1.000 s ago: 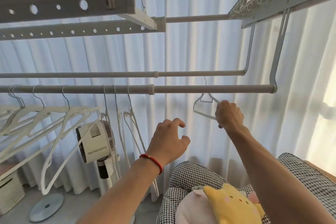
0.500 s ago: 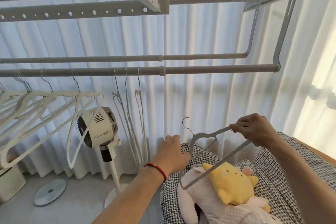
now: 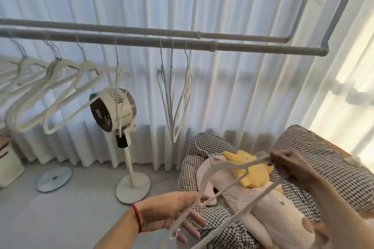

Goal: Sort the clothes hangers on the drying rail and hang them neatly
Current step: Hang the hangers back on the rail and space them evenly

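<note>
My right hand grips one end of a white hanger held low, off the rail, above the plush toys. Its metal hook points up and to the left. My left hand, with a red band at the wrist, lies under the hanger's other arm with fingers straight, touching it. The grey drying rail runs across above. Three thin hangers hang edge-on near its middle. One more hanger dangles in front of the fan, and several white hangers crowd the left part, tilted.
A white standing fan stands under the rail. A houndstooth cushion at lower right holds a yellow plush and a pink plush. A white box and a round disc sit on the floor at left. White curtains hang behind.
My right hand took the hanger off the rail's right part and brought it down. My left hand dropped and came under its other arm. The view tilted down.
</note>
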### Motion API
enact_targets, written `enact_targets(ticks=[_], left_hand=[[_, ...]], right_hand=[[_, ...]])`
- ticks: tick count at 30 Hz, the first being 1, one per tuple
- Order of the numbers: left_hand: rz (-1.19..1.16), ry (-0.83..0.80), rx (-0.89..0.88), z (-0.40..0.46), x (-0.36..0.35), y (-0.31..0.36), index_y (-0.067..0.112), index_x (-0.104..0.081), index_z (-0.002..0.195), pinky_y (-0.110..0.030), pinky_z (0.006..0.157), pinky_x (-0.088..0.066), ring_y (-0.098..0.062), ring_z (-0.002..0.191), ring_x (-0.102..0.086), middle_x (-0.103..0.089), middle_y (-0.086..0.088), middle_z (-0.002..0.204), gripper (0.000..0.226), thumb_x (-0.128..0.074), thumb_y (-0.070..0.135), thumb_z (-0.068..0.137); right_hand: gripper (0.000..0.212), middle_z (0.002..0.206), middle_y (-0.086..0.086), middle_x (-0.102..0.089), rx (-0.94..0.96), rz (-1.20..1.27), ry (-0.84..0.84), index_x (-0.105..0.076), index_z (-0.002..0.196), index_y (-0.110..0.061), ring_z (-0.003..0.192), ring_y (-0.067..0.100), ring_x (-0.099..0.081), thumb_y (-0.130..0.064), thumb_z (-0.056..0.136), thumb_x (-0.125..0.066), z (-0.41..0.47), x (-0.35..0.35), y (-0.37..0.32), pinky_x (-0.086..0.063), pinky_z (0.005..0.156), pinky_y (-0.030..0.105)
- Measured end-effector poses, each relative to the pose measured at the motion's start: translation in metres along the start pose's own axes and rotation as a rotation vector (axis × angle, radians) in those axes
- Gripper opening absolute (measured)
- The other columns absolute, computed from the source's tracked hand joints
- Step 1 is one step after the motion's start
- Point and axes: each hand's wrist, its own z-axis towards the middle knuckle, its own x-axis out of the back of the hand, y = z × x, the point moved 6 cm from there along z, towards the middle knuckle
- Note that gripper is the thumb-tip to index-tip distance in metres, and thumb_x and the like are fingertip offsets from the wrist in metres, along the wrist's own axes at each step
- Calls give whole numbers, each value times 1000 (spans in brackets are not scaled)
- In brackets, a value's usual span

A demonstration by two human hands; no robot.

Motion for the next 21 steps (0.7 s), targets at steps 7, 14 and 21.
enact_targets(ticks=[7, 14, 21], left_hand=[[233, 150, -58, -67, -21, -9, 37, -58, 135, -16, 86, -50, 4, 94, -65, -68, 11, 118, 41, -38, 52, 102], [-18, 525, -108, -139, 7, -24, 12, -67, 102, -22, 46, -28, -14, 48, -31, -38, -1, 60, 39, -49, 46, 102], [308, 1061, 122, -231, 50, -19, 3, -63, 85, -21, 41, -27, -12, 39, -31, -39, 6, 47, 35, -55, 34, 99]], right_hand=[[57, 50, 3, -34, -44, 101, -215, -68, 59, -9, 45, 12, -25, -62, 70, -85, 19, -94, 46, -10, 48, 28], [54, 56, 4, -58, 105, -135, -313, -76, 67, -14, 51, 16, -47, -66, 79, -75, 46, -201, 11, -39, 49, 28], [25, 105, -9, -76, 325, -569, -500, -75, 119, -24, 95, 4, -70, -32, 98, -65, 29, -302, -28, -56, 92, 31]])
